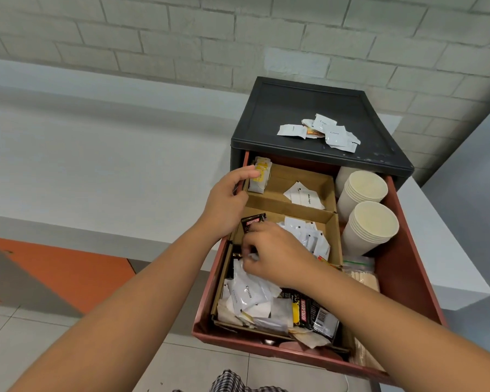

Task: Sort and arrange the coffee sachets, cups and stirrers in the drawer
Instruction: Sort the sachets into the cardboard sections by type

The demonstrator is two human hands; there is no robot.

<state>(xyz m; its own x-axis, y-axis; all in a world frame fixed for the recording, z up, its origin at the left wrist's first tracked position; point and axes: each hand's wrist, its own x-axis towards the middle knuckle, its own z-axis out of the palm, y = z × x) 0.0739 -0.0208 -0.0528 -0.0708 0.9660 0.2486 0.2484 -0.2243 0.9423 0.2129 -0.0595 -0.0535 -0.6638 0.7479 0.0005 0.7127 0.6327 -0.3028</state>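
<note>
A: While the red drawer (402, 267) hangs pulled out of the black cabinet (309, 108), what's where, big to small?

B: Cabinet sits on a white counter (125, 165) against a brick wall. Its top carries a loose pile of white cream sachets (321, 131). Drawer holds cardboard dividers (334, 230) on the left side, three compartments front to back.

A: Cups?

B: Two stacks of paper cups (365, 210), lying tilted along the drawer's right side, mouths facing the camera. Nearer than them, a clear bag of wooden stirrers (364, 274), partly hidden by the right forearm.

A: Hands?

B: Left hand (227, 199) curled over the drawer's left wall, thumb by the yellow tea bags (259, 174) in the far compartment. Can't tell whether it grips anything beyond the edge. Right hand (269, 256) is down over the near compartment, fingertips pinched on the top of a white cream sachet (249, 290).

A: Rest of the sachets?

B: Far compartment: a few white sugar sachets (306, 196) beside the tea bags. Middle: a black Kopiko coffee sachet (252, 222) standing at the left, more small white sachets (309, 236) at the right. Near one is a jumble (white sachets, tea bags, all mixed), plus black coffee sachets (311, 312) at its right.
</note>
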